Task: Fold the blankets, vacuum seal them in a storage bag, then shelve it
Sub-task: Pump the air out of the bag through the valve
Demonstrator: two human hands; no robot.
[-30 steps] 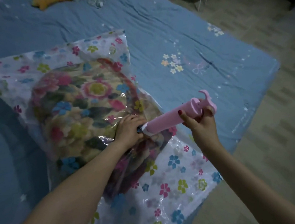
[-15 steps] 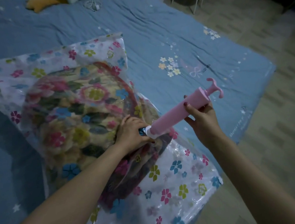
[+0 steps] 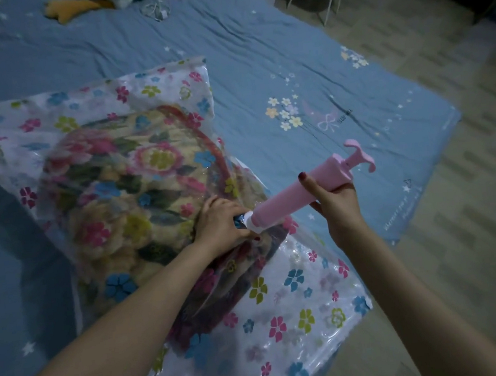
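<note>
Blue bed [image 3: 257, 63] supports storage bag [image 3: 286, 322]. Left hand [image 3: 218, 225] grips the valve, steadying it; right hand [image 3: 337, 205] clasps pump [image 3: 297, 194], angled toward two o'clock.

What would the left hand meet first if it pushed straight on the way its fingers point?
Probably the white nozzle end of the pink plastic hand pump, which the left hand already seems to touch at the bag's valve; depth is unclear.

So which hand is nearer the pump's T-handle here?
Right. The right hand holds the pink pump around its barrel, just below the T-handle. The left hand is at the pump's far end, holding its nozzle against the storage bag.
</note>
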